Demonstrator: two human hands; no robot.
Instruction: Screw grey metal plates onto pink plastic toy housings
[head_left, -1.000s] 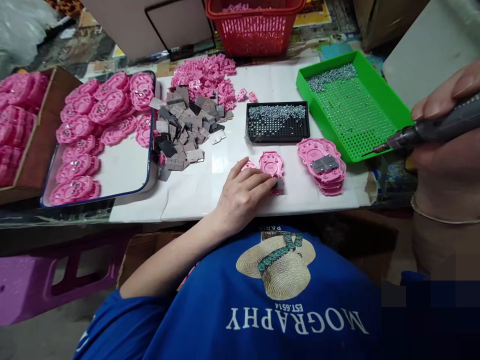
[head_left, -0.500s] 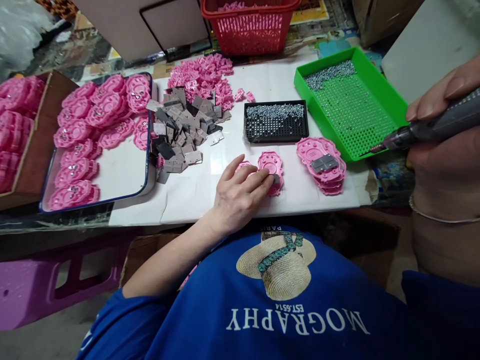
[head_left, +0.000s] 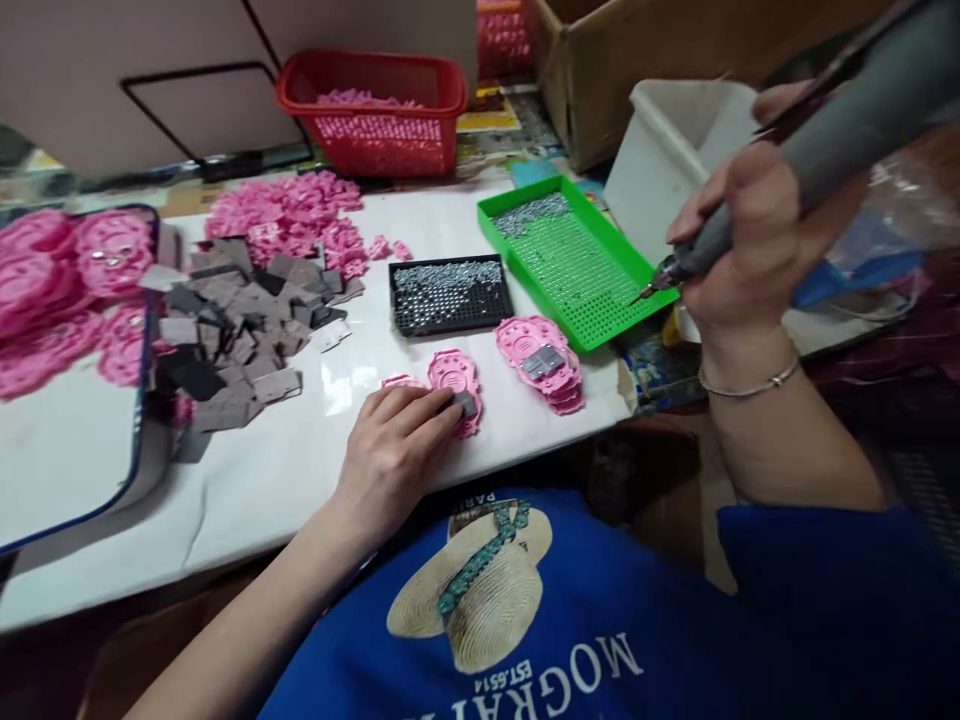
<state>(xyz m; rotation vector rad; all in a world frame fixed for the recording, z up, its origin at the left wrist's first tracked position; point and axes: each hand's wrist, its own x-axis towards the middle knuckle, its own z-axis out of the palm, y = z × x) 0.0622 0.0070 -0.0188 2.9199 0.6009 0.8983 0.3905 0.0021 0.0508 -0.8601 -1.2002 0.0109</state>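
Observation:
My right hand (head_left: 757, 230) grips a grey electric screwdriver (head_left: 832, 140), its bit pointing down over the near right corner of the green perforated tray (head_left: 592, 255), which holds small screws. My left hand (head_left: 394, 435) rests with bent fingers on a pink plastic part (head_left: 454, 370), pressing a small grey plate (head_left: 466, 403) against it. Another pink part (head_left: 401, 381) lies mostly hidden beneath those fingers. To the right stands a stack of pink parts (head_left: 536, 350), its top one bearing a grey plate (head_left: 543, 361).
A black perforated tray (head_left: 450, 320) of screws sits behind my left hand. Left of it are heaps of grey plates (head_left: 247, 330) and pink pieces (head_left: 285, 215). A blue-rimmed tray (head_left: 67, 460) holds pink parts; a red basket (head_left: 375, 150) and cardboard box (head_left: 600, 90) stand behind.
My view has turned to the right. The screwdriver tip now points at the green tray's near right part, and more of my right arm shows. My left hand stays on the pink part.

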